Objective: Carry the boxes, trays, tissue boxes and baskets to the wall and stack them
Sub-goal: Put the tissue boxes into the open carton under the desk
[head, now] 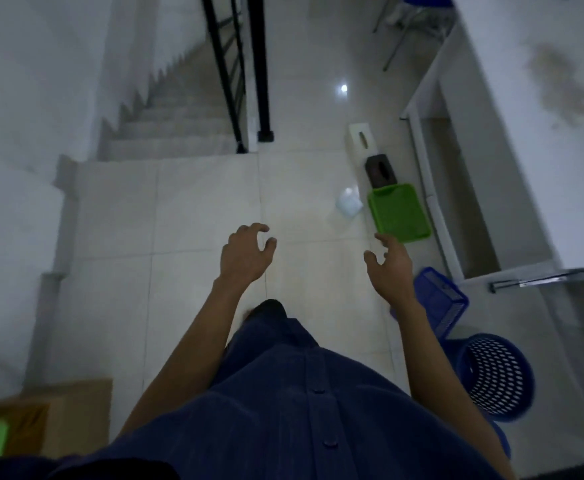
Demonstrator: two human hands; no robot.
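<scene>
Both hands are empty, with fingers spread and loosely curled around nothing. They are held out over the pale tiled floor point(197, 209). The right hand point(389, 263) appears just beside the near edge of a flat green plastic tray point(399, 213), and the left hand point(245, 252) is well to the left of that tray. The tray lies on the floor. A dark rectangular tissue box point(380, 169) sits at the tray's far edge, with a white rectangular tissue box point(361, 138) beyond it. Nearer than the tray, to its right, is a blue rectangular mesh basket point(439, 299). Nearer still is a round blue perforated basket point(495, 375). Far left of the tray, close to the person, sits a brown cardboard box point(68, 410).
</scene>
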